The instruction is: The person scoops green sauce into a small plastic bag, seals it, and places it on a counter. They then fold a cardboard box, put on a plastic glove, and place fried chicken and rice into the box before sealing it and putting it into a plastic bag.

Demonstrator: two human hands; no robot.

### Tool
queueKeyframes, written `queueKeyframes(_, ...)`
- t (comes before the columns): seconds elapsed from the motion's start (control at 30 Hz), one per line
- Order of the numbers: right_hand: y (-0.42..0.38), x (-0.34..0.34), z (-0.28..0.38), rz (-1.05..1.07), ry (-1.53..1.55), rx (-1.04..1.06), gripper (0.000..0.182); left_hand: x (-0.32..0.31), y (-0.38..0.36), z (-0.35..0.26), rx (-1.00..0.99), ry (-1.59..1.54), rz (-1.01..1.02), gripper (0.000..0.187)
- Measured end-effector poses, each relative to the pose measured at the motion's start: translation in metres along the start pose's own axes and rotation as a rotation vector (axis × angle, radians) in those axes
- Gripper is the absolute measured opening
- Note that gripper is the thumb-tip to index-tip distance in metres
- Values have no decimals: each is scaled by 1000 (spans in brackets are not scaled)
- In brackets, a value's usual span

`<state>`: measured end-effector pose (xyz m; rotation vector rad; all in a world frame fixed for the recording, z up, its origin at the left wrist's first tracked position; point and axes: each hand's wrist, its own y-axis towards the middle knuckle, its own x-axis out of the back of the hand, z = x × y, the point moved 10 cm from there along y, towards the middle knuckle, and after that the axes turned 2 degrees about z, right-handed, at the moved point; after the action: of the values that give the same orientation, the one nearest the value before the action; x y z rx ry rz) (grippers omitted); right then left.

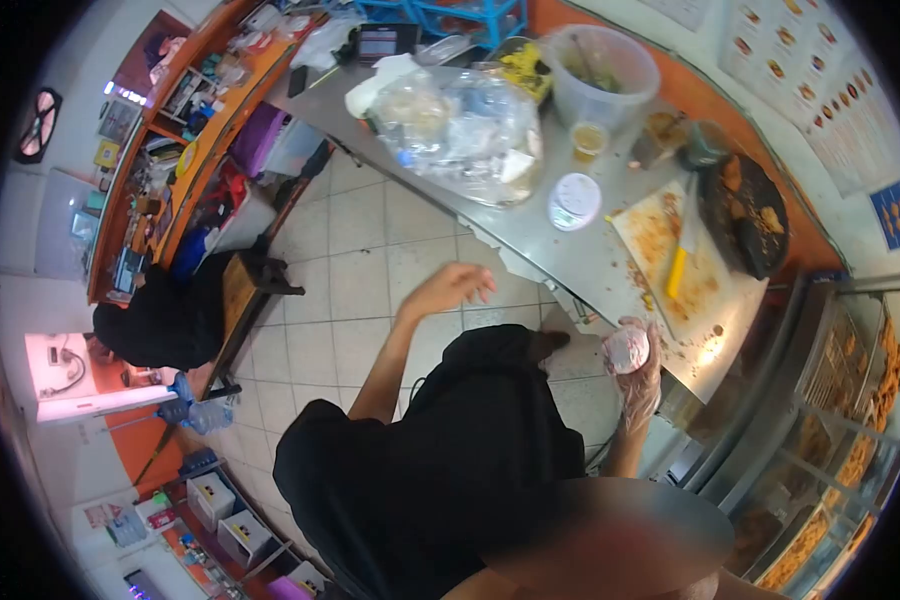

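My right hand (642,385) wears a clear plastic glove and grips a round, crumpled foil-wrapped bundle (626,352) beside the counter's front edge. My bare left hand (452,288) hangs over the floor in front of the counter, fingers loosely bent and apart, with nothing in it. A stained white cutting board (635,230) lies just beyond the right hand, a yellow-handled knife (678,272) resting on it. Behind the board sits a dark round block (745,215) with browned food pieces on it. A small white round device, perhaps a scale (575,200), stands left of the board.
Clear plastic bags (460,130) pile on the steel counter (580,260), near a large tub (602,80) and a cup of yellowish liquid (588,142). A glass-fronted food case (840,440) is at right. A wooden bench (232,310) and a dark-clothed person (160,320) are at left.
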<state>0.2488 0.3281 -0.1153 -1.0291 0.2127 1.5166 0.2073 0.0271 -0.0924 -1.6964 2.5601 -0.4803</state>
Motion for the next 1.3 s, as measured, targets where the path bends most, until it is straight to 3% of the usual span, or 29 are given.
queueKeyframes(0.13,71,-101,-64,128,56,-61,47,189,-16,47,32,40,-486,31)
queueKeyframes(0.27,158,-229,-115,188,-327,125,44,375,25,90,-57,13,-844,33)
queueKeyframes(0.33,227,-308,-138,303,-548,255,43,473,72,122,-153,159,-953,34)
queueKeyframes(0.4,299,-375,-163,212,-687,287,39,546,116,127,-276,306,-1067,36)
queueKeyframes(0.43,336,-396,-176,59,-714,248,36,581,145,150,-262,310,-1058,36)
queueKeyframes(0.47,385,-413,-201,78,-483,433,35,612,174,171,-298,363,-1041,35)
queueKeyframes(0.5,437,-417,-220,1,-415,465,35,638,194,183,-336,420,-1021,34)
queueKeyframes(0.53,487,-421,-239,-74,-348,501,35,646,208,189,-283,373,-952,32)
queueKeyframes(0.57,529,-417,-258,-237,-457,375,36,649,220,189,-222,322,-887,31)
queueKeyframes(0.6,553,-421,-266,-308,-366,353,36,652,221,186,-187,325,-879,31)
queueKeyframes(0.67,598,-425,-289,-402,-280,311,35,637,232,188,-66,358,-671,28)
queueKeyframes(0.77,657,-399,-334,-522,-538,462,36,629,228,194,53,240,-628,29)
queueKeyframes(0.8,665,-395,-357,-537,-958,680,39,624,224,198,63,228,-614,29)
queueKeyframes(0.87,654,-423,-354,-552,-1383,890,42,625,218,203,26,129,-661,29)
queueKeyframes(0.97,652,-423,-364,-392,-1888,339,31,625,216,221,158,82,-579,29)
queueKeyframes(1.03,642,-436,-385,-95,-1625,716,51,626,211,211,64,153,-585,29)
queueKeyframes(1.1,625,-447,-362,26,-1463,615,48,628,204,216,-104,267,-597,27)
queueKeyframes(1.13,606,-458,-341,69,-1343,578,46,626,198,214,-197,645,-592,28)
queueKeyframes(1.2,549,-478,-273,156,-1097,615,43,653,180,243,-86,141,-788,41)
queueKeyframes(1.23,508,-490,-221,210,-986,653,41,643,175,190,-118,98,-776,48)
queueKeyframes(1.27,459,-507,-181,279,-885,682,40,618,166,104,-485,275,-789,48)
queueKeyframes(1.3,415,-512,-140,294,-823,712,38,599,159,48,-465,344,-839,47)
